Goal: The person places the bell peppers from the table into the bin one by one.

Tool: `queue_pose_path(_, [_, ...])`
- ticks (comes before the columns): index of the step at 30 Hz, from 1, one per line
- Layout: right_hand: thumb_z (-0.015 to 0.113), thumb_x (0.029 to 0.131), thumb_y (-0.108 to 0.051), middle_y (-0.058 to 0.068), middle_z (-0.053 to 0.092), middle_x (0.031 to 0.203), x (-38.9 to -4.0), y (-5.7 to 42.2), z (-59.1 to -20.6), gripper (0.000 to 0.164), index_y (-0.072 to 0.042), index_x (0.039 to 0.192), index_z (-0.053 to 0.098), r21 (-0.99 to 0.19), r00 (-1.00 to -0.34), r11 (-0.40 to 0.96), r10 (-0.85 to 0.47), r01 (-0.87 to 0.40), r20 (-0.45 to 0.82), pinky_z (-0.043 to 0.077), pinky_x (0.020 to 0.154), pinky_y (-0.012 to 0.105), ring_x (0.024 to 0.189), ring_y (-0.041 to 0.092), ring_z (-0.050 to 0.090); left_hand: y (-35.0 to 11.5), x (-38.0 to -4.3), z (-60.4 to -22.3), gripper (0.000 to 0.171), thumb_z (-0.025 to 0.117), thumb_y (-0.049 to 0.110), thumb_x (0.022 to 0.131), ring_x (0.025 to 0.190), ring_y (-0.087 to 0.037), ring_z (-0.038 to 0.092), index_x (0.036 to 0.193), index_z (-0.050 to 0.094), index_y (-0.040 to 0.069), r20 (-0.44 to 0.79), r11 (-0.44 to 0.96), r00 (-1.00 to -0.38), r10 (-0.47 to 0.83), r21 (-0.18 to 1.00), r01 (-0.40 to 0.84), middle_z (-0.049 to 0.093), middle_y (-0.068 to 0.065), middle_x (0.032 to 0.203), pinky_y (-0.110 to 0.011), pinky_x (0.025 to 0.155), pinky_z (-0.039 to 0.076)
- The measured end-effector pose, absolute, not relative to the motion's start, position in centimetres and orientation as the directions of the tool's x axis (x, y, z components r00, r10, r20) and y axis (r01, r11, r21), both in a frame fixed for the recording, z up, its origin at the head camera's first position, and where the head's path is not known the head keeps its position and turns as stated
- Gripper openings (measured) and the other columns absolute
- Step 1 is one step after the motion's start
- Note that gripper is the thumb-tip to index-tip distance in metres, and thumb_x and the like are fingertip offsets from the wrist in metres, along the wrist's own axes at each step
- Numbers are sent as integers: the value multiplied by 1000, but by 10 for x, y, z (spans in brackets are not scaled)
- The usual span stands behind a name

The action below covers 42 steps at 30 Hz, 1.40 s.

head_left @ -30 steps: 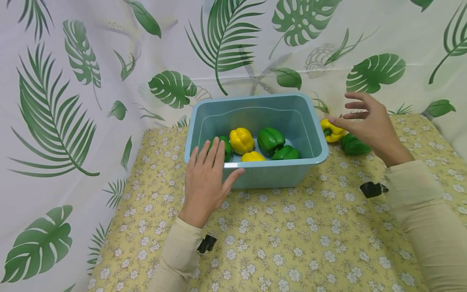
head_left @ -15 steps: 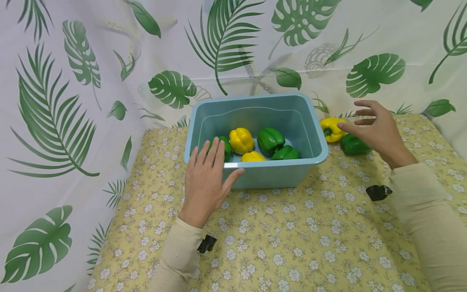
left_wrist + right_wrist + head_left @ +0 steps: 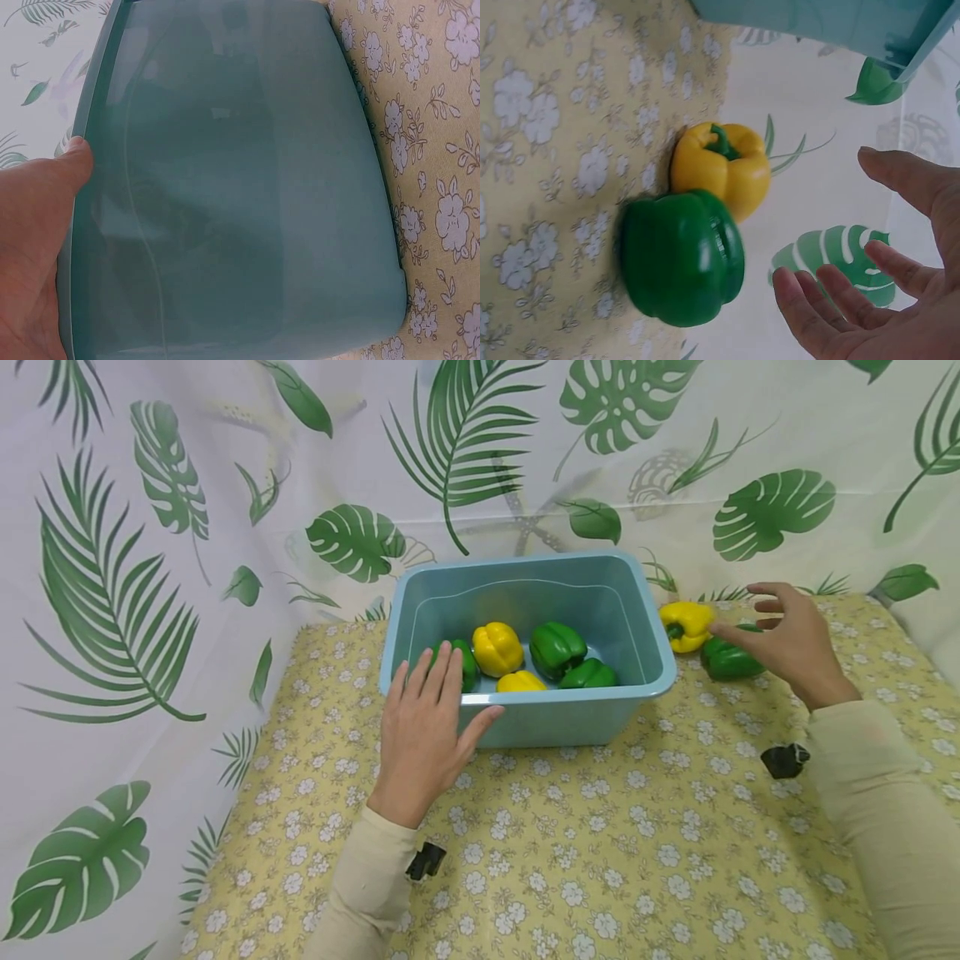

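Observation:
My left hand [image 3: 423, 735] lies with straight fingers over the front left rim of a blue plastic bin [image 3: 555, 722], thumb along the rim in the left wrist view. Inside the bin are several bell peppers: a yellow one [image 3: 498, 649], a green one [image 3: 557, 649], and others partly hidden by the front wall and my fingers. To the bin's right, a yellow bell pepper [image 3: 724, 169] and a green bell pepper [image 3: 682, 259] sit side by side on the table. Above and beside them my right hand [image 3: 798, 647] hovers with fingers spread and loosely bent, holding nothing.
A yellow flowered cloth [image 3: 555, 852] covers the table. Behind and to the left hangs a white leaf-printed sheet [image 3: 247, 468], close to the bin's back side. Black clips [image 3: 426, 862] show at both wrists.
My right hand has moved right and slightly down, from over the yellow bell pepper toward the green one outside the bin. My left hand and the bin stay put.

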State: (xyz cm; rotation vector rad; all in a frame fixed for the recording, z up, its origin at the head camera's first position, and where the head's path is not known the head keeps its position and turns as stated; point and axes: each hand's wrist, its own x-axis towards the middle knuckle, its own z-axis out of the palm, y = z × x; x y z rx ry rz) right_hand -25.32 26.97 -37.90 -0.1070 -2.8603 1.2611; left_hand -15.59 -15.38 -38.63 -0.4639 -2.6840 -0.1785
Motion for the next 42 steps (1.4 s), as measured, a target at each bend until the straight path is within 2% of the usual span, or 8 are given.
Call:
queue_pose_path(7, [69,93,-50,38,26,155,-252,282,-388,95,-3,161,21,-743,-997,664,63,82,-53,38,96,74,131,59,35,-154,-156,-386,86,50,63,99,148,-31,34,157,34,2,418,936,-859,296,53,349,39,-15,159,-48,125,18])
queue_pose_path(20, [70,94,-46,39,24,154,-251,293,-401,93,-2,160,22,-738,-997,670,62,81,-54,39,93,74,133,60,31,-155,-156,-387,85,49,64,99,147,-31,35,157,36,3,433,935,-852,295,51,350,40,-15,158,-47,125,17])
queue_pose_path(30, [72,91,-50,42,20,154,-252,296,-411,104,1,161,14,-712,-993,692,55,116,-109,38,96,75,134,62,28,-154,-156,-388,85,49,63,99,147,-31,35,157,36,3,435,935,-851,295,53,351,40,-15,158,-48,125,17])
queue_pose_path(35, [73,92,-47,43,22,153,-251,295,-413,103,3,160,13,-709,-992,695,51,121,-119,41,95,73,131,61,31,-154,-156,-387,85,49,64,99,148,-31,35,157,36,3,436,934,-850,296,53,353,40,-16,158,-48,125,17])
queue_pose_path(42, [73,94,-39,45,30,143,-254,296,-420,100,8,158,12,-694,-992,711,49,114,-113,47,89,66,120,57,41,-153,-155,-387,85,50,63,99,147,-32,35,157,36,2,431,934,-852,297,53,353,40,-16,158,-48,124,18])
